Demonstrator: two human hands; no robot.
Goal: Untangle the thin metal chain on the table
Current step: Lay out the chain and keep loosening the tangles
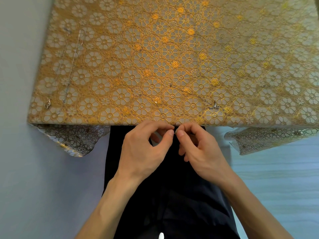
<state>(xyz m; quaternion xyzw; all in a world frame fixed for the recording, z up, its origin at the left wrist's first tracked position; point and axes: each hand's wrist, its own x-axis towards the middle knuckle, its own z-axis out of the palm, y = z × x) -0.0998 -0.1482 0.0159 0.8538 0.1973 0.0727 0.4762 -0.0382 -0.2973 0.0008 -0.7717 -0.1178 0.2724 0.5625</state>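
A thin silver chain (213,105) lies on the gold flowered tablecloth (172,54), with a small knot near the front right and a faint strand running up to a clasp end near the middle. My left hand (146,149) and my right hand (198,149) meet just below the table's front edge. Both pinch a tiny bit of the chain between thumb and forefinger, fingertips almost touching. How the pinched bit joins the part on the table is too fine to see.
A second thin chain (72,66) lies stretched out along the table's left side, with a small pendant (48,103) near its lower end. The cloth hangs over the front corners. Dark trousers (169,195) fill the space below my hands.
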